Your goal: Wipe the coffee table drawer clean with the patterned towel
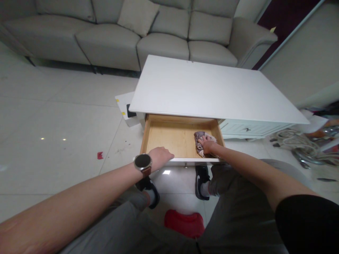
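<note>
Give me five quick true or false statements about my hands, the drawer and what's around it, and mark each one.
1. The right hand touches a patterned cloth inside the drawer. True.
2. The left hand is on the patterned cloth too. False: it is at the drawer's front edge.
3. A watch is worn on the left wrist. True.
4. The drawer is fully shut. False: it stands pulled out from under the white tabletop.
5. A sofa stands beyond the white tabletop. True.
</note>
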The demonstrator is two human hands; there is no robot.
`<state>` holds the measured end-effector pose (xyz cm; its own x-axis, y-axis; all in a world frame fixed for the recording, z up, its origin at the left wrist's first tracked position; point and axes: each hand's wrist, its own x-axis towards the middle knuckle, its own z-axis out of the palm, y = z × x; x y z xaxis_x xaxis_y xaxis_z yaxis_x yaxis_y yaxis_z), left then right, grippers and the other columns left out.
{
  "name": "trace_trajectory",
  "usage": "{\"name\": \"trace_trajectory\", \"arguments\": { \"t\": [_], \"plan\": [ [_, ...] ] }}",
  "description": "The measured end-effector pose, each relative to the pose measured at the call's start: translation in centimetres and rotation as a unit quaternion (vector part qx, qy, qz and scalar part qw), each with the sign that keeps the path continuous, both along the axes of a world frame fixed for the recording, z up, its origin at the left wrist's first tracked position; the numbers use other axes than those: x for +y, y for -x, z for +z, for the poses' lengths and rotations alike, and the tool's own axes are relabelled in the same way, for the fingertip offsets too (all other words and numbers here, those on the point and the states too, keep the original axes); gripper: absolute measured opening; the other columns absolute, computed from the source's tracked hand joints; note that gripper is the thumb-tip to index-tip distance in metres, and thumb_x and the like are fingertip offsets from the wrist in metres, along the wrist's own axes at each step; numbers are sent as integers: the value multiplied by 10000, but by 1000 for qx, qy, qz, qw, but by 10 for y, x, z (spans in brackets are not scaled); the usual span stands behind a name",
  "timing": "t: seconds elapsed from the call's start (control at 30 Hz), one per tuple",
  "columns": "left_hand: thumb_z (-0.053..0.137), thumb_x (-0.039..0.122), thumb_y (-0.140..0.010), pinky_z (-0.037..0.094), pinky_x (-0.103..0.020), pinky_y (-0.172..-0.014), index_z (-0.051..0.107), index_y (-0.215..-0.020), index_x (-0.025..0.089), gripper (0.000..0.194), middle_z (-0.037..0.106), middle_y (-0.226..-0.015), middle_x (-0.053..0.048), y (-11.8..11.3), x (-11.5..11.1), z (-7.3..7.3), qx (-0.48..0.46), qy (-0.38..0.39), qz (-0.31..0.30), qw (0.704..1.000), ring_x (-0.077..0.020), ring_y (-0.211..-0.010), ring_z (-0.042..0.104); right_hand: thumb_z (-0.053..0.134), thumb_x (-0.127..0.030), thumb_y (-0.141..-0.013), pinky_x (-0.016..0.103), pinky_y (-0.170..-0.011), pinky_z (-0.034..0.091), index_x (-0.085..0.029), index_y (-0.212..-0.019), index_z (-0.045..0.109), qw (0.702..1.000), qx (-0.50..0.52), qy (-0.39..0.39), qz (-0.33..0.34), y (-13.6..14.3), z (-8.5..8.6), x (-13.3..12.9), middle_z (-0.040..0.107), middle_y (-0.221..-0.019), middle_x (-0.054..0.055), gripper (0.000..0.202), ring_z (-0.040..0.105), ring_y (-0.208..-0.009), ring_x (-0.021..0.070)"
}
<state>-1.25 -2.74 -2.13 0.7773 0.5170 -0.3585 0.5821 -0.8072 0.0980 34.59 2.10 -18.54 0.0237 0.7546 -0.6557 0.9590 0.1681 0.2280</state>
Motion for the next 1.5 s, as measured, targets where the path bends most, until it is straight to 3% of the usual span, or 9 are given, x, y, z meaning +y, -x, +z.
{"name": "trace_trajectory", "arguments": {
  "t": [0.4,0.8,1.5],
  "plan": [
    [555,90,-951,542,-327,-763,742,-1096,211,266,772,-958,-120,-2,0,6,29,5,-7,1000,-245,-955,732,799,-314,-637,649,-1173,254,-294,-1639,214,1000,-4,1,-2,0,0,0,39,-1725,166,1160,90,-1542,496],
    [533,109,-967,523,-323,-730,736,-1110,213,270,769,-961,-121,-2,1,0,33,0,-15,999,-248,-936,725,766,-303,-680,657,-1175,257,-267,-1641,226,1000,2,3,-7,4,7,-2,46,-1727,167,1103,99,-1538,509],
    [538,89,-956,513,-327,-719,729,-1129,206,283,770,-988,-126,-5,0,10,53,8,-9,998,-262,-956,726,808,-360,-629,675,-1168,241,-309,-1642,206,1000,-2,5,-20,-5,-12,3,7,-1731,150,1179,58,-1544,506]
  ]
}}
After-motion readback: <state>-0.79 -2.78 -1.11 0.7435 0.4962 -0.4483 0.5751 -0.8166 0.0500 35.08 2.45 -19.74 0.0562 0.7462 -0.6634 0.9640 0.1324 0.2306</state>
